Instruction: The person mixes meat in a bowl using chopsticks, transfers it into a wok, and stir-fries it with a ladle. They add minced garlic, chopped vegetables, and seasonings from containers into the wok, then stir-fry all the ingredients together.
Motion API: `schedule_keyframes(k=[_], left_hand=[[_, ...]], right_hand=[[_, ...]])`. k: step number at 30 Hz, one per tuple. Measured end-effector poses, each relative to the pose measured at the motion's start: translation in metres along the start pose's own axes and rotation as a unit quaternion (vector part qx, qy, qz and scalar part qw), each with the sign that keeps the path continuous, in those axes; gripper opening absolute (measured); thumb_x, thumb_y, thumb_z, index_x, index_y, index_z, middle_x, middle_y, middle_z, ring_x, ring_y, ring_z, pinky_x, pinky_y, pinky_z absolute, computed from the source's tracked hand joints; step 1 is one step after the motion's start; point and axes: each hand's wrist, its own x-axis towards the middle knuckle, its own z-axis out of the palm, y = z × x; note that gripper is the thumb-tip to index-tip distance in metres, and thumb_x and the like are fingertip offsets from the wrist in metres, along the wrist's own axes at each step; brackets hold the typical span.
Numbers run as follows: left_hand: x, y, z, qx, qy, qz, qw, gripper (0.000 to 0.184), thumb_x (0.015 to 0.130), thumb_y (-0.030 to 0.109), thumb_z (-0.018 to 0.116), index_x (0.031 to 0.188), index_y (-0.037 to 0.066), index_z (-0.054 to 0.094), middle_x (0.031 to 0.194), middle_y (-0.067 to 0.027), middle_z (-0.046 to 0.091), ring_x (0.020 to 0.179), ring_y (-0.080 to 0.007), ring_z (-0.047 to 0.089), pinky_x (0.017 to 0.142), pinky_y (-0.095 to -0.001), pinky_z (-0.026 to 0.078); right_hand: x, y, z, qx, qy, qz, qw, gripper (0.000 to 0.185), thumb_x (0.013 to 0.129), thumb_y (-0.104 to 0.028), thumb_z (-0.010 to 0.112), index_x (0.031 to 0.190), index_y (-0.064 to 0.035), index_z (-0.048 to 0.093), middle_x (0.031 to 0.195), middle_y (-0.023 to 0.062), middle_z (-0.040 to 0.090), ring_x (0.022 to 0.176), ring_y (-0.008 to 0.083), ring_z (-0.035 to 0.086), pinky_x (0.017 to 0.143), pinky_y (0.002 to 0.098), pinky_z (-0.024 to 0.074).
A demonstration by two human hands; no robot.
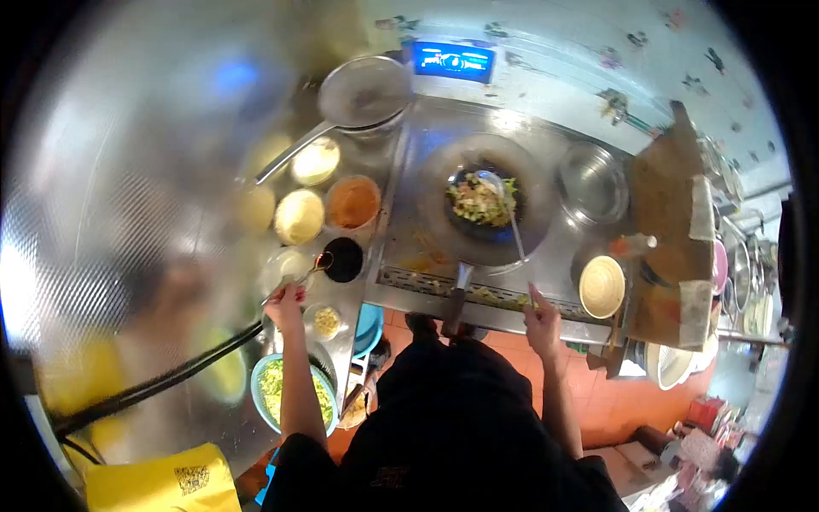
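My left hand (287, 305) is closed around the handle of a small metal spoon (322, 261). The spoon's bowl is at the edge of a container of dark sauce (345, 259). A dish of chopped pale bits (326, 322) lies just right of that hand. My right hand (543, 324) grips the end of a long-handled ladle (517, 230), whose head rests among the food. Chopped greens and pale pieces of food (479, 201) are heaped in the wok (433, 224). The wok's handle (455, 309) points toward my body, untouched by either hand.
Seasoning tubs, one orange-red (354, 202), and a mesh strainer (363, 92) are at left. A teal-rimmed basin of chopped greens (271, 386) is near my left forearm. A metal bowl (594, 183), a cream bowl (602, 287) and a cardboard panel (670, 247) are right.
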Motion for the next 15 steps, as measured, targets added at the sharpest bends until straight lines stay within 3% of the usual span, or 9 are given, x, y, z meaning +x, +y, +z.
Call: schedule_keyframes(k=[3, 4, 5, 7, 9, 12, 14, 15], left_hand=[[-0.02, 0.029, 0.062, -0.033, -0.049, 0.002, 0.998, 0.014, 0.087, 0.007, 0.068, 0.086, -0.007, 0.068, 0.074, -0.013, 0.07, 0.06, -0.0148, 0.064, 0.056, -0.0258, 0.052], [-0.03, 0.034, 0.091, -0.094, -0.114, 0.006, 0.989, 0.015, 0.087, 0.008, 0.07, 0.089, -0.007, 0.069, 0.076, -0.0133, 0.07, 0.061, -0.0157, 0.065, 0.057, -0.0255, 0.053], [-0.037, 0.035, 0.124, -0.039, -0.125, 0.038, 0.991, 0.018, 0.087, 0.01, 0.071, 0.093, -0.007, 0.07, 0.076, -0.0133, 0.07, 0.063, -0.0168, 0.066, 0.06, -0.028, 0.054], [-0.068, 0.046, 0.196, 0.001, -0.202, 0.137, 0.97, 0.02, 0.087, 0.01, 0.071, 0.096, -0.008, 0.07, 0.075, -0.0138, 0.07, 0.063, -0.0174, 0.067, 0.06, -0.0287, 0.054], [-0.093, 0.055, 0.25, 0.158, -0.227, 0.355, 0.893, 0.017, 0.086, 0.002, 0.067, 0.1, -0.007, 0.069, 0.082, -0.014, 0.072, 0.065, -0.0158, 0.067, 0.062, -0.0241, 0.051], [-0.086, 0.018, 0.301, 0.173, -0.228, 0.3, 0.91, 0.016, 0.087, 0.004, 0.066, 0.102, 0.0, 0.071, 0.083, -0.0149, 0.073, 0.071, -0.0188, 0.071, 0.065, -0.0256, 0.053], [-0.063, -0.014, 0.303, -0.031, -0.221, 0.05, 0.973, 0.017, 0.089, 0.009, 0.067, 0.105, 0.007, 0.073, 0.085, -0.0128, 0.074, 0.069, -0.0241, 0.07, 0.069, -0.0323, 0.056], [-0.042, -0.032, 0.294, -0.131, -0.207, -0.078, 0.966, 0.018, 0.089, 0.012, 0.068, 0.107, 0.01, 0.073, 0.085, -0.0117, 0.074, 0.068, -0.0267, 0.069, 0.07, -0.0357, 0.057]], right_hand=[[0.0, 0.029, -0.008, 0.022, 0.008, 0.0, 1.0, 0.05, 0.092, -0.004, 0.057, 0.141, -0.008, 0.052, 0.063, -0.0047, 0.042, 0.057, 0.0054, 0.039, 0.052, 0.0251, 0.0354], [-0.005, 0.024, -0.015, 0.036, 0.01, 0.014, 0.999, 0.05, 0.092, -0.005, 0.057, 0.141, -0.0087, 0.052, 0.064, -0.0044, 0.042, 0.058, 0.0055, 0.038, 0.052, 0.0252, 0.0357], [-0.007, 0.017, -0.019, 0.051, 0.009, 0.026, 0.998, 0.05, 0.092, -0.005, 0.057, 0.141, -0.0093, 0.053, 0.065, -0.0041, 0.043, 0.058, 0.0056, 0.038, 0.052, 0.0252, 0.036], [-0.008, 0.021, -0.027, 0.032, 0.038, 0.026, 0.998, 0.049, 0.091, -0.007, 0.057, 0.14, -0.0091, 0.053, 0.062, -0.0005, 0.043, 0.057, 0.0062, 0.038, 0.052, 0.0265, 0.0373], [-0.01, 0.033, -0.034, 0.04, 0.057, -0.009, 0.998, 0.05, 0.09, -0.007, 0.058, 0.14, -0.0091, 0.053, 0.06, 0.0014, 0.043, 0.056, 0.0066, 0.038, 0.051, 0.0275, 0.0377], [-0.017, 0.029, -0.051, 0.003, 0.077, 0.008, 0.997, 0.051, 0.089, -0.007, 0.059, 0.14, -0.0094, 0.054, 0.06, 0.0027, 0.046, 0.055, 0.0071, 0.039, 0.052, 0.0281, 0.0385], [-0.02, 0.025, -0.061, 0.017, 0.071, 0.049, 0.996, 0.05, 0.089, -0.008, 0.059, 0.139, -0.01, 0.054, 0.061, 0.0037, 0.048, 0.056, 0.0076, 0.04, 0.053, 0.0276, 0.0393], [-0.02, 0.022, -0.064, 0.025, 0.066, 0.069, 0.995, 0.05, 0.089, -0.008, 0.059, 0.139, -0.0103, 0.054, 0.062, 0.0042, 0.049, 0.056, 0.0078, 0.04, 0.053, 0.0274, 0.0398]])
